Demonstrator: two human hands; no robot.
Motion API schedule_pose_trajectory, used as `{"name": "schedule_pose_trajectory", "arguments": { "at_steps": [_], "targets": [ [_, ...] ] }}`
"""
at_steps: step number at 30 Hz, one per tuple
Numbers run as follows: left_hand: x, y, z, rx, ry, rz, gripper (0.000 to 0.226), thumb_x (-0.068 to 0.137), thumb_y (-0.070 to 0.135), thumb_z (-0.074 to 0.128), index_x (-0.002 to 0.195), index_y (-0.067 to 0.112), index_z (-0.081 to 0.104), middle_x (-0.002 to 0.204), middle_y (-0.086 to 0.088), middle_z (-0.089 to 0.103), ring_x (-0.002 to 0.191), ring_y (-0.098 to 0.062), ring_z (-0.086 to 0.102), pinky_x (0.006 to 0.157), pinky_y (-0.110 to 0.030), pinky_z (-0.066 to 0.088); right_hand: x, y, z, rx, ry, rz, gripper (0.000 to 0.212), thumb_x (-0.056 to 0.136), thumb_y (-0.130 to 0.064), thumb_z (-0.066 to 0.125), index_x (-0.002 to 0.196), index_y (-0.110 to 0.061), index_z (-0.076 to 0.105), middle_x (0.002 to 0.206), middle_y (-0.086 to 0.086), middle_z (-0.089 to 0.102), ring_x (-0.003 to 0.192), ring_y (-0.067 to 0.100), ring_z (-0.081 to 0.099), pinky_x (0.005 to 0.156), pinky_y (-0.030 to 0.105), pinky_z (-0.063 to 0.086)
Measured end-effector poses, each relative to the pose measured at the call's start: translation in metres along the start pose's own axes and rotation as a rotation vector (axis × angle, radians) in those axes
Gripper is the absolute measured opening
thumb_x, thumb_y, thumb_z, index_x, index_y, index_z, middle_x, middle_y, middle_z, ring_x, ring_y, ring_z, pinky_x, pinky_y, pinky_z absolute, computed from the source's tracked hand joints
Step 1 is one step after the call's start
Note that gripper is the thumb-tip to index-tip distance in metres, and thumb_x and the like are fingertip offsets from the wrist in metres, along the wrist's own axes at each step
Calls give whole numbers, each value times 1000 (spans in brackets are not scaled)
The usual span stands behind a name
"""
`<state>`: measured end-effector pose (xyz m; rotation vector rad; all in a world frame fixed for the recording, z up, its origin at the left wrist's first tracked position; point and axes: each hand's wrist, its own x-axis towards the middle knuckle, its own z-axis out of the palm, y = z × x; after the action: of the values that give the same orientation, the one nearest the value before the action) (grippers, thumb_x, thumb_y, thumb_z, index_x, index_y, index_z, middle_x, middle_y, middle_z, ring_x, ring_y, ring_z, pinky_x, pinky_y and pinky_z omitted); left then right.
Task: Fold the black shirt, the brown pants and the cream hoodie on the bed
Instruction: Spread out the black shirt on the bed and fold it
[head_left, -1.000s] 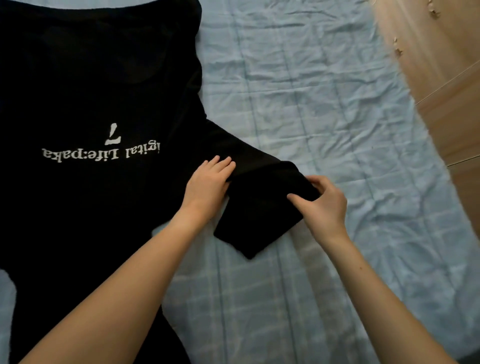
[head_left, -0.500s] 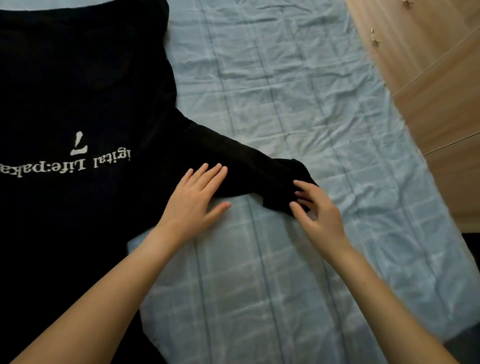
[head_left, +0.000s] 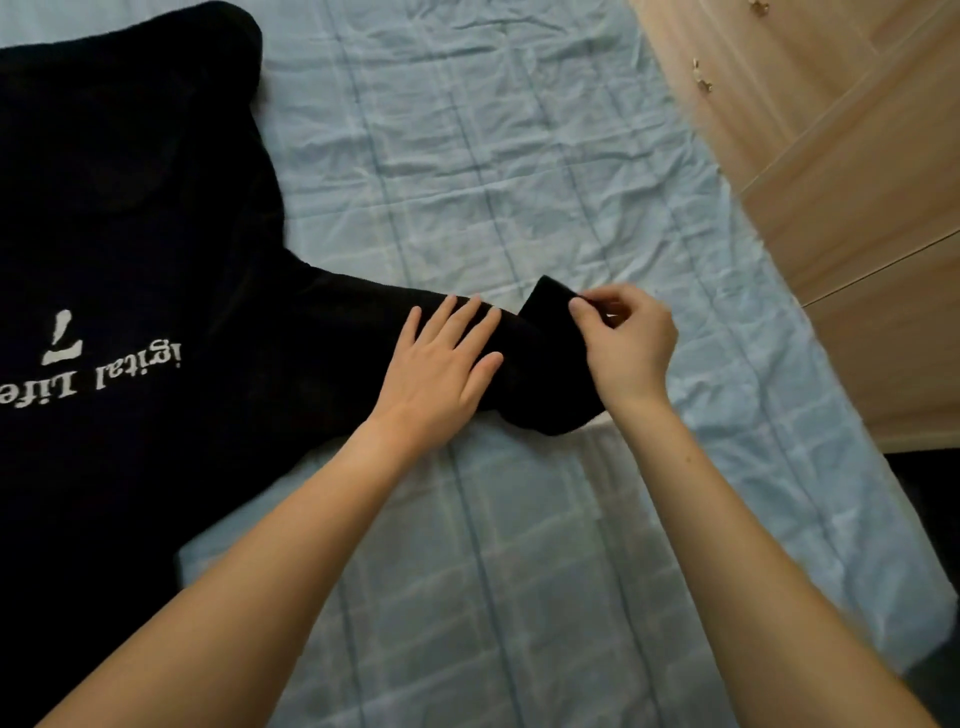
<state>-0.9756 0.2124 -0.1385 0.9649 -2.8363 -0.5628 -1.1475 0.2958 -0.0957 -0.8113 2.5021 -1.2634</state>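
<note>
Nearest me the checked sheet of the bed lies bare between my two forearms, and beyond it my hands meet on the sleeve of the black shirt. The shirt is spread flat with its print facing up across the left side of the bed, running off the left edge of view, and this sleeve reaches out toward the bed's right edge. It looks like soft, light knit — limp enough to drape and bunch, with no stiffness to hold a crease, so I judge it has to be pinned while it is turned. The cuff end is the sensible place to take it, with a flat palm further in as an anchor. My left hand is spread wide, fingers apart, pressing flat on the sleeve's middle and gripping nothing. My right hand is closed in a pinch — thumb and fingertips nipped on the cuff's far corner, which stands lifted off the sheet. Farthest off, past the bed's right edge, runs a pale wooden wardrobe. The pants and hoodie are not in view.
</note>
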Motion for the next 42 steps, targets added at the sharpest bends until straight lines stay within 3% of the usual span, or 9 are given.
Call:
{"name": "schedule_pose_trajectory", "arguments": {
  "at_steps": [4, 7, 10, 15, 22, 25, 28, 32, 42],
  "targets": [
    [6, 14, 4, 14, 1, 87, 57, 100, 49, 17, 153, 30, 24, 160, 1, 23, 149, -23, 15, 120, -49, 11, -12, 24, -62, 243, 452, 82, 22, 84, -16, 75, 90, -14, 54, 81, -9, 59, 68, 0, 58, 67, 17, 49],
    [8, 26, 27, 87, -205, 76, 56, 101, 50, 20, 154, 34, 13, 163, 4, 10, 150, -20, 3, 121, -45, 4, -25, 68, -78, 120, 490, 310, 29, 83, -11, 76, 95, -4, 51, 87, 7, 59, 79, 23, 62, 81, 38, 52],
    [15, 33, 38, 76, -178, 65, 57, 101, 51, 20, 154, 32, 18, 163, 1, 13, 150, -23, 6, 120, -46, 3, -42, 94, -70, -93, 464, 310, 47, 85, -13, 73, 121, 2, 46, 120, 20, 49, 114, 38, 51, 101, 41, 42],
    [24, 40, 55, 135, -117, 145, 61, 98, 50, 19, 153, 24, 24, 161, -3, 19, 149, -25, 14, 119, -47, 8, -37, 89, -11, -575, -11, -358, 54, 98, -33, 40, 150, -19, 38, 155, 5, 39, 146, 28, 28, 119, 44, 18],
    [21, 29, 64, 89, -159, 167, 58, 101, 46, 21, 155, 24, 15, 163, 2, 10, 150, -19, 3, 122, -40, 4, -18, 126, 4, -720, -229, -157, 57, 104, -40, 32, 157, -25, 19, 163, -1, 20, 152, 24, 12, 122, 46, 7],
    [11, 20, 32, -103, -101, 144, 51, 101, 32, 42, 149, 17, 36, 155, -4, 35, 145, -24, 28, 119, -37, 20, -32, 89, 3, -636, -243, -176, 55, 102, -34, 41, 154, -20, 31, 160, 5, 30, 150, 28, 20, 120, 51, 15],
    [-24, -14, -12, -156, 53, 52, 41, 96, 22, 53, 136, 9, 54, 131, -9, 60, 119, -27, 56, 100, -40, 45, -71, 36, 15, -437, -282, -313, 49, 94, -24, 49, 138, -3, 54, 144, 16, 52, 139, 35, 41, 110, 53, 38],
    [-103, -86, -69, -134, 232, -146, 32, 94, 16, 54, 124, 5, 61, 111, -6, 65, 100, -24, 60, 87, -40, 51, -138, -35, 61, -342, -394, -478, 44, 90, -19, 55, 129, -1, 61, 135, 16, 59, 133, 38, 48, 106, 53, 43],
    [-306, -244, -122, 31, 447, -649, 43, 90, 10, 60, 133, 4, 57, 136, -15, 56, 127, -32, 52, 109, -49, 38, -287, -173, 212, -259, -705, -681, 51, 99, -21, 53, 147, -11, 43, 155, 6, 39, 148, 21, 24, 122, 43, 19]
  ]
}}
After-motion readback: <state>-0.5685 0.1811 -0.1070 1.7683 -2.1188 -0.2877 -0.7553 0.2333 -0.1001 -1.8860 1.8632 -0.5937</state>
